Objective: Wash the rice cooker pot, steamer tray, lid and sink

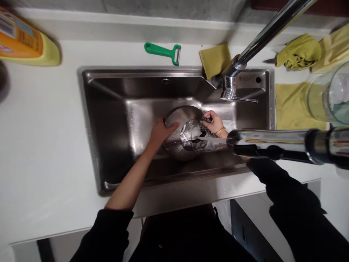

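White counter all round, steel sink (109,120) in the middle, and your metal bowl (181,136) sits low in it under the tap's stream. Your left hand (160,131) clamps the near rim; your right hand (215,123) pinches a dark scourer (203,127) inside. It looks stiff, light, wet and likely slippery, so grip the rim, not the wall.

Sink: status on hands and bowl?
Left hand grips steel bowl rim. Right hand presses dark scrubber inside it. Faucet crosses view, hiding right wrist.
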A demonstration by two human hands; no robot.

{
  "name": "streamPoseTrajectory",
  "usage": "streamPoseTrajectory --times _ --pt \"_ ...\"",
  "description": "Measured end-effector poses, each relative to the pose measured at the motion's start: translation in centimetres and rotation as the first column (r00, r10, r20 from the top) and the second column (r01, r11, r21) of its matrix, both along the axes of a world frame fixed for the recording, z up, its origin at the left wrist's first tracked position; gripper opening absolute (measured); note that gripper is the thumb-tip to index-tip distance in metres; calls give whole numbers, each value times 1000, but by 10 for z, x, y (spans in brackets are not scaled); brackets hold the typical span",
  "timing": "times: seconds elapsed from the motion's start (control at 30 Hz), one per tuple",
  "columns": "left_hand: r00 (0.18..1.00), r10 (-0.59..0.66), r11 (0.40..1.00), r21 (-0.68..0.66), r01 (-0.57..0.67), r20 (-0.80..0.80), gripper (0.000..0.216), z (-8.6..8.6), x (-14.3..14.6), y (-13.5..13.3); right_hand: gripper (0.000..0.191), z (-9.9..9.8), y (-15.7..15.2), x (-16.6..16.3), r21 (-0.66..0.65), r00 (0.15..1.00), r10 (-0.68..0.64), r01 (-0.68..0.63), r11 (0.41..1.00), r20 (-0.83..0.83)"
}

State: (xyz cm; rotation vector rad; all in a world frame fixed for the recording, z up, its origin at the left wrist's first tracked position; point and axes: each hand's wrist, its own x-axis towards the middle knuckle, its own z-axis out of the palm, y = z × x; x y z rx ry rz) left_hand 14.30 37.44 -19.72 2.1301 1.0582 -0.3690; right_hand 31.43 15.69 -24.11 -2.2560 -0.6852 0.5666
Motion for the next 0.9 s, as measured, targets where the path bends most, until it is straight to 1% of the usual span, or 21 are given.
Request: streamPoseTrajectory --times 0.03,0.1,0.13,0.17,0.23,0.3,0.33,0.37,0.4,0.43,0.47,0.5,0.53,0.57,0.6,0.63,0.73,0.77,0.8,0.87,0.9 --pt "1000 -2 1000 0 2 2 74 0 0 0 19 6 14 2 24 996 78 -79 997 43" --pt "1000 2 1000 -4 -2 -1 77 -1 0 0 17 15 37 5 45 962 251 -257 965 109" --pt "1000 7 1000 -8 -7 -9 77 -1 -1 0 16 18 44 6 47 942 307 -315 948 133" --pt "1000 16 1000 -12 -17 -19 78 -2 -2 1 15 18 45 6 45 931 330 -341 939 153" --pt "998 41 999 -28 -42 -42 78 -2 -4 2 10 13 35 3 26 939 293 -302 953 180" --pt "996 66 996 -50 -69 -61 79 -2 -6 3 7 4 9 -3 -10 962 205 -206 978 182" --pt "995 72 995 -59 -76 -67 80 -2 -6 3 9 0 -7 -7 -32 968 180 -177 984 174" --pt "994 75 995 -66 -80 -73 80 -1 -5 3 11 -4 -23 -13 -55 969 185 -178 983 164" --pt "994 77 994 -70 -82 -79 81 -1 -5 3 12 -5 -37 -20 -73 963 224 -215 974 151" --pt "994 77 994 -72 -83 -84 82 0 -4 3 12 -6 -49 -28 -85 947 291 -282 956 139" --pt "993 77 994 -74 -84 -88 82 1 -3 3 10 -5 -57 -38 -85 917 379 -371 925 125" --pt "993 78 993 -77 -85 -90 83 2 -1 2 7 -3 -60 -49 -74 873 474 -468 880 113" --pt "993 77 993 -81 -85 -88 84 2 0 2 5 0 -59 -62 -55 825 555 -552 832 108" --pt "994 76 993 -87 -83 -82 84 3 1 1 5 4 -55 -75 -35 786 609 -609 792 111" --pt "994 75 992 -94 -82 -75 85 3 2 1 5 7 -47 -89 -21 765 632 -635 772 121" --pt "995 75 991 -101 -82 -69 86 4 3 1 5 10 -38 -102 -14 764 630 -635 773 136" --pt "994 88 987 -127 -96 -69 87 3 3 2 4 17 -15 -133 -60 830 524 -523 850 191" --pt "993 92 986 -133 -101 -74 87 3 3 2 4 19 -12 -138 -94 837 509 -501 860 201" --pt "993 95 985 -136 -104 -74 87 3 1 3 5 20 -13 -140 -133 824 531 -514 847 198" --pt "994 93 985 -141 -100 -54 86 2 -1 4 3 22 -22 -131 -219 763 631 -598 771 140" --pt "995 91 985 -144 -95 -36 85 2 -3 4 3 23 -29 -122 -257 748 657 -620 742 93"
